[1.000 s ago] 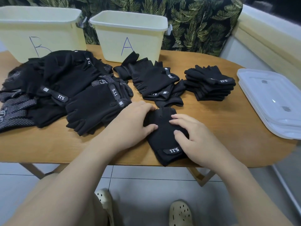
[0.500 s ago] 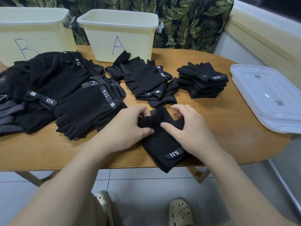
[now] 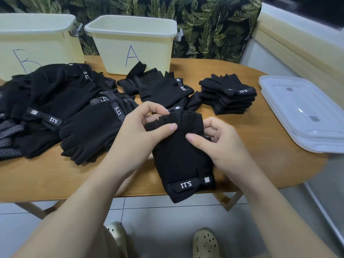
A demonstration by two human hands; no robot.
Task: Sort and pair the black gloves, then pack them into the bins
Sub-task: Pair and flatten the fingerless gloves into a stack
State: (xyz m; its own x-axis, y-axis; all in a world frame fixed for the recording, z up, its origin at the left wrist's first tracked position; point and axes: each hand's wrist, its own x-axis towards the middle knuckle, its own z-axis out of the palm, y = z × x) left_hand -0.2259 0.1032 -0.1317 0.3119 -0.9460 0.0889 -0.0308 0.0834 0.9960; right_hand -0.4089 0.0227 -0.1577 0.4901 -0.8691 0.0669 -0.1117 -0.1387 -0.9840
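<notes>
Two pale yellow plastic bins, A (image 3: 130, 43) and B (image 3: 37, 41), stood behind; their insides were hidden. My left hand (image 3: 143, 131) and right hand (image 3: 214, 142) pinched a black fabric fingerless glove (image 3: 182, 159).

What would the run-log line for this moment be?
step: pairing | left hand: pinches glove finger end | right hand: grips same glove | bin A: contents unseen | neat stack: on table

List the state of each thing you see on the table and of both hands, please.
Left hand: pinches held glove.
Right hand: grips held glove.
Held glove: lifted at finger end.
Bin A: lidless.
Bin B: lidless.
Neat stack: piled flat.
Lids: stacked.
</notes>
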